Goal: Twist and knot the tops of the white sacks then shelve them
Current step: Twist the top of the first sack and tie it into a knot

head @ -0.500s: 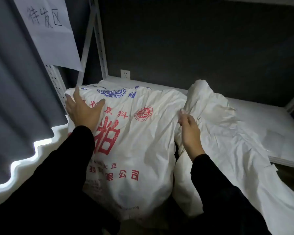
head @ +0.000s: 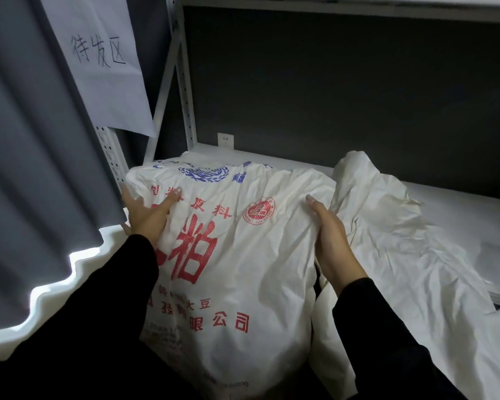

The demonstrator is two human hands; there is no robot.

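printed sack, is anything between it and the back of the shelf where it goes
Nothing visible behind the printed sack; a strip of bare shelf shows there. The plain sack lies against its right side, with the right hand between them.

The printed sack's (head: 243,255) lower end was lost behind the dark sleeves (head: 98,313) and the bottom edge, and its smallest print was too blurred to read. The plain sack (head: 401,249) was cut off at the right edge. Neither sack's knotted top could be made out.
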